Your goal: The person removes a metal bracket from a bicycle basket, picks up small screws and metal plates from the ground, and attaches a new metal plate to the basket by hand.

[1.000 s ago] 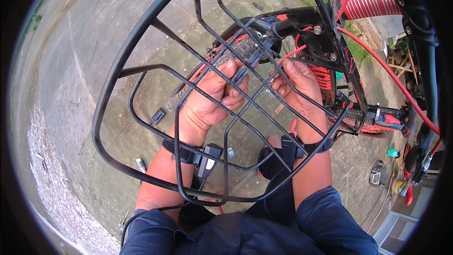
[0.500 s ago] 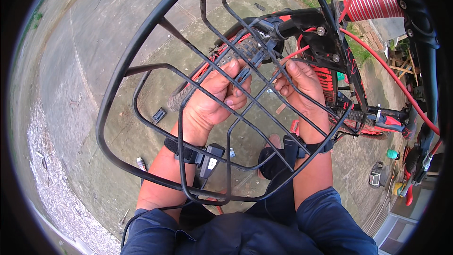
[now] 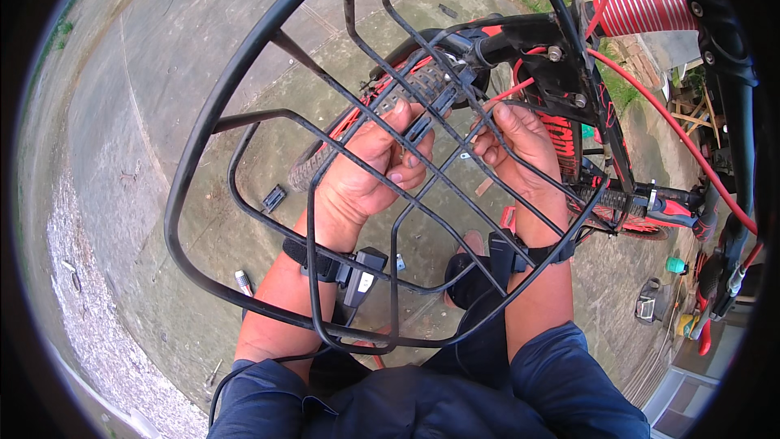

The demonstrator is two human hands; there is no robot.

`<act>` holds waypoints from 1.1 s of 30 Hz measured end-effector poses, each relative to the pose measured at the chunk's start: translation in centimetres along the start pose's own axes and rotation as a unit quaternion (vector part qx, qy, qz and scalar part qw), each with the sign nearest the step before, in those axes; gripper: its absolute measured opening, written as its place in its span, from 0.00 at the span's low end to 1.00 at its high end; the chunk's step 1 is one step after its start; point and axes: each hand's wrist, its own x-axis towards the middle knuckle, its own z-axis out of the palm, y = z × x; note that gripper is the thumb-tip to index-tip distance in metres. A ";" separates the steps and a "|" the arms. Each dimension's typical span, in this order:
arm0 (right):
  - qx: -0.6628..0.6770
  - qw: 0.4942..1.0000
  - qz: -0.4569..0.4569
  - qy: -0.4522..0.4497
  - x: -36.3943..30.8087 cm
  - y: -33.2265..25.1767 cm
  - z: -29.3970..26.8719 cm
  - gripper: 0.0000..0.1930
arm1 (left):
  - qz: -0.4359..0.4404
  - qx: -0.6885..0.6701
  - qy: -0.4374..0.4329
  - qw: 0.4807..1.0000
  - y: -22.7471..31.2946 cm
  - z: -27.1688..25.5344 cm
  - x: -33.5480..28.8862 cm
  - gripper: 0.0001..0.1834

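A black wire basket fills the middle of the view, beside a black and red bicycle frame. Both my hands show through its wires, from the far side of the mesh. My left hand is closed, thumb and fingers pinching a small dark slotted bracket close to the crossing wires. To the right, my right hand is also closed, with thumb against fingertips next to a basket wire; what it pinches is too small to tell. Beyond the hands lies the knobby bicycle tyre.
A red cable curves down the right side. On the concrete lie a small black part and a white-and-dark cylinder. A teal bottle and a grey object are at right. Straps with boxes circle both wrists.
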 end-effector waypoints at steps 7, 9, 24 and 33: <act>0.003 1.000 0.002 -0.007 0.0 -0.1 0.0 0.14 | -0.003 -0.022 0.017 1.000 -0.2 -0.2 -0.1 0.27; 0.002 1.000 0.001 -0.009 0.0 -0.1 0.0 0.14 | -0.002 -0.026 0.021 0.999 -0.3 -0.2 -0.1 0.27; 0.031 0.999 0.011 -0.035 -0.1 -0.1 -0.6 0.13 | 0.001 -0.003 0.011 1.000 0.0 0.1 -0.3 0.17; 0.041 0.997 0.005 -0.058 0.0 0.1 -1.3 0.14 | 0.001 0.017 0.018 1.000 -0.1 0.2 -0.4 0.23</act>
